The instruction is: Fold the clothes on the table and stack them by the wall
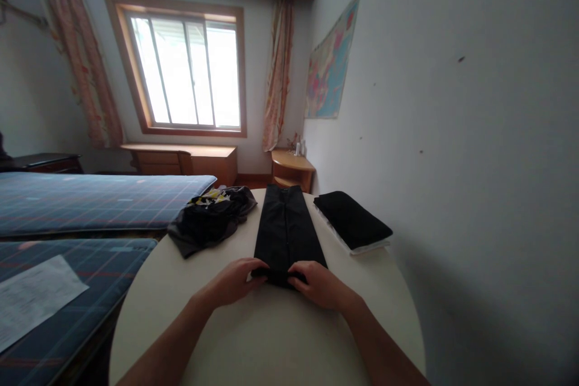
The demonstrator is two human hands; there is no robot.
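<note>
A black garment (289,229), folded into a long strip with a seam line down its middle, lies lengthwise on the round white table (280,338). Its near end is turned up into a small fold. My left hand (236,280) grips the left corner of that fold, thumb and fingers closed on the cloth. At the right corner, my right hand (320,284) pinches the same fold. Left of the strip sits a crumpled dark garment (210,220) with yellow and white patches. A neatly folded black cloth (353,219) with a whitish layer beneath lies on the right.
Beds with blue plaid mattresses (99,202) stand along the left, with a sheet of paper (38,298) on the nearer one. The white wall (474,193) rises close on the right. Beyond the table are a wooden corner shelf (294,161) and a desk (212,160) under the window.
</note>
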